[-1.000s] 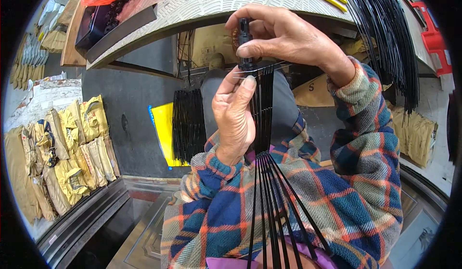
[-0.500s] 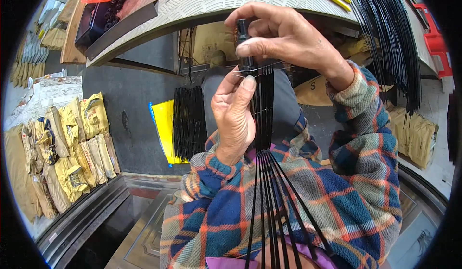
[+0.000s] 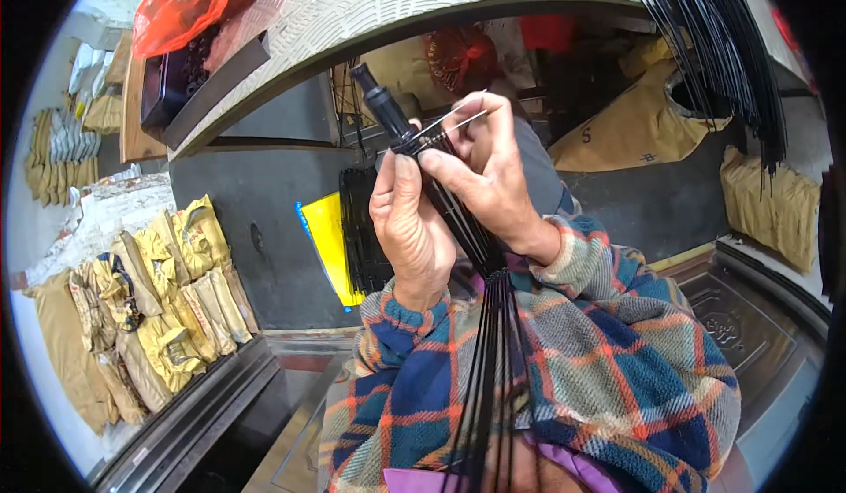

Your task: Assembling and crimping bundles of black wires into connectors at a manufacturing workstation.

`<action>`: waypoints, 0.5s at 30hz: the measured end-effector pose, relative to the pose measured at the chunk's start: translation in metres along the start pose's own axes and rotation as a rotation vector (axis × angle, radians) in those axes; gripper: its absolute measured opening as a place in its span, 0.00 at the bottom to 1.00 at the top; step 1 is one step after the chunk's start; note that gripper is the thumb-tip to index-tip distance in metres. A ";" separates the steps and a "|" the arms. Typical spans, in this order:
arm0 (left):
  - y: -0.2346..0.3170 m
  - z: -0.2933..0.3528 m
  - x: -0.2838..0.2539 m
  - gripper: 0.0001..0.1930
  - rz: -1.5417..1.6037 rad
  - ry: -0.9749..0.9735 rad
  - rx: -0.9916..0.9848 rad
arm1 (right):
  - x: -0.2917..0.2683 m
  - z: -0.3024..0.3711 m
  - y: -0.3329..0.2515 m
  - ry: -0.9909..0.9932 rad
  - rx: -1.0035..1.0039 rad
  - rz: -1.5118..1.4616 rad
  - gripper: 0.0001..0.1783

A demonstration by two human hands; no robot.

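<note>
I judge the black tube [image 3: 379,101], tilted toward eleven o'clock above the hands, to be light, stiff and slick, best pinched at its base, where the left hand [image 3: 412,229] is closed on it. The black rods [image 3: 463,229], running toward five o'clock, look springy; the right hand [image 3: 493,176] has its thumb against their top, but I can't tell whether it grips the wire [image 3: 464,122].

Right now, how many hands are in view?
2: the left hand, holding the black tubular fitting at its base, and the right hand, beside it at the thin wires. No others show.
</note>
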State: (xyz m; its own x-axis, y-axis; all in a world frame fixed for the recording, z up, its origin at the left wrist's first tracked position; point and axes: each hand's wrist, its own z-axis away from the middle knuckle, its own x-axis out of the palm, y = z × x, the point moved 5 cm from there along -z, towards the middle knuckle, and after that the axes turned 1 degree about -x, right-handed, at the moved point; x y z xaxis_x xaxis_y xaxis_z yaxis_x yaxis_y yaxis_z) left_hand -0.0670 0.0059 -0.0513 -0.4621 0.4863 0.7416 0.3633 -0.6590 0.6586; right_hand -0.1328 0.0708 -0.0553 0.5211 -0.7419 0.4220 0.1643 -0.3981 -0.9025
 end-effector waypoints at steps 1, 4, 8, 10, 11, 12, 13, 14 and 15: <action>0.004 0.001 0.004 0.16 -0.013 0.000 0.016 | 0.002 0.003 -0.001 0.040 0.010 -0.065 0.21; 0.008 0.003 -0.004 0.14 0.054 0.064 0.018 | 0.003 0.005 0.005 -0.101 0.188 -0.189 0.12; 0.008 0.004 -0.006 0.15 0.220 -0.040 -0.103 | -0.001 0.007 0.001 -0.195 0.270 -0.180 0.08; 0.007 0.003 -0.012 0.15 0.227 -0.010 -0.107 | 0.004 0.009 0.003 -0.189 0.284 -0.199 0.09; 0.007 0.003 -0.014 0.15 0.223 0.032 -0.079 | 0.006 0.009 0.003 -0.172 0.248 -0.196 0.09; 0.008 0.003 -0.017 0.16 0.219 0.073 -0.050 | 0.007 0.009 0.003 -0.155 0.212 -0.192 0.09; 0.008 0.002 -0.017 0.16 0.213 0.073 -0.055 | 0.006 0.010 0.002 -0.150 0.212 -0.197 0.09; 0.008 0.002 -0.017 0.16 0.199 0.094 -0.058 | 0.006 0.010 0.001 -0.172 0.216 -0.142 0.09; 0.008 0.002 -0.019 0.16 0.186 0.115 -0.061 | 0.006 0.010 0.001 -0.195 0.220 -0.087 0.10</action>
State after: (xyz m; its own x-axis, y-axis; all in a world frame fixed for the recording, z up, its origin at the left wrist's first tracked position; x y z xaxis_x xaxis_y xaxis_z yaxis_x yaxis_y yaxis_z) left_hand -0.0537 -0.0071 -0.0598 -0.4821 0.2870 0.8278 0.4025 -0.7666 0.5002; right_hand -0.1207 0.0715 -0.0540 0.6444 -0.5841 0.4936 0.3816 -0.3137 -0.8695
